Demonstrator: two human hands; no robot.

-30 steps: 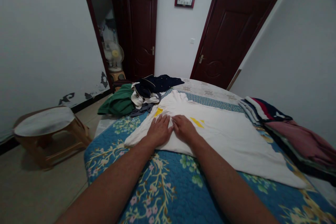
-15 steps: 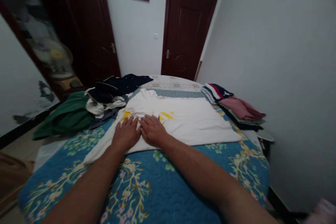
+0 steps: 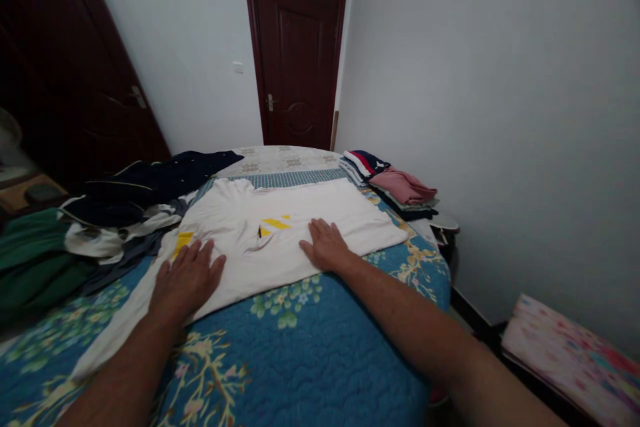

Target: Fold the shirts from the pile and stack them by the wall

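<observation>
A white T-shirt with yellow printed patches lies spread sideways over the bed, its collar end to the left and its hem to the right. My left hand rests flat on the shirt's left part, just below a yellow patch, with fingers spread. Farther right, my right hand lies palm down on the shirt's body, thumb apart from the fingers. Small wrinkles show in the fabric between the two hands. Neither hand grasps the cloth.
The bed has a blue floral quilt. Dark, white and green clothes lie heaped at left, with a navy garment on top. Folded clothes are stacked at the right edge by the wall. A pink floral box-like thing stands at lower right.
My hands have moved apart across the shirt, the right one towards the hem and the left one towards the sleeve. The view has turned to the right.
</observation>
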